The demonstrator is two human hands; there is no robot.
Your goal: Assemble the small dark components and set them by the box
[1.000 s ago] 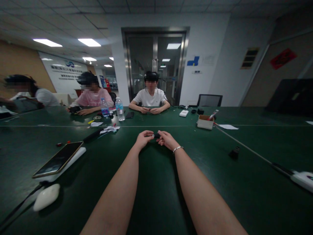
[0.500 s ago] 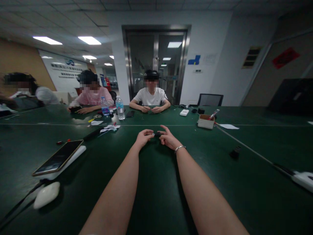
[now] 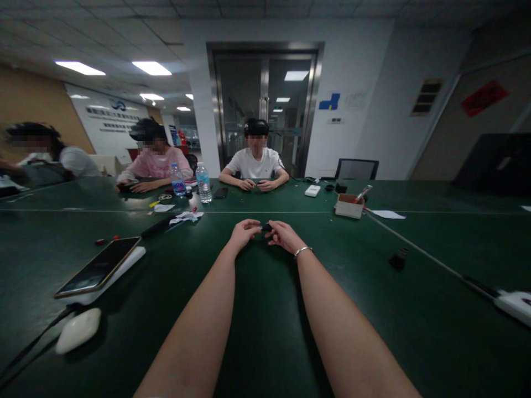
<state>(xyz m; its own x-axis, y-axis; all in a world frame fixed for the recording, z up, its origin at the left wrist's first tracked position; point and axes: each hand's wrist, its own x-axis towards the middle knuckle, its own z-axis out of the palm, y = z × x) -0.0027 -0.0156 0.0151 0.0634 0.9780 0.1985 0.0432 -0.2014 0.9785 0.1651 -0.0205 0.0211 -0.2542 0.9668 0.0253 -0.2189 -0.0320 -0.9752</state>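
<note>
Centre frame, over the green surface (image 3: 265,309): a small dark piece (image 3: 266,227)!
Your left hand (image 3: 244,236) and right hand (image 3: 286,237) pinch opposite ends, fingers closed on it, seemingly to steady it.

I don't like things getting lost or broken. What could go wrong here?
The small black object is held between the bare left hand and bare right hand; it might slip and be hard to spot on the dark green tabletop. The gold-edged black rectangular phone lies on a white slab; a bump from the left arm might slide it off.
</note>
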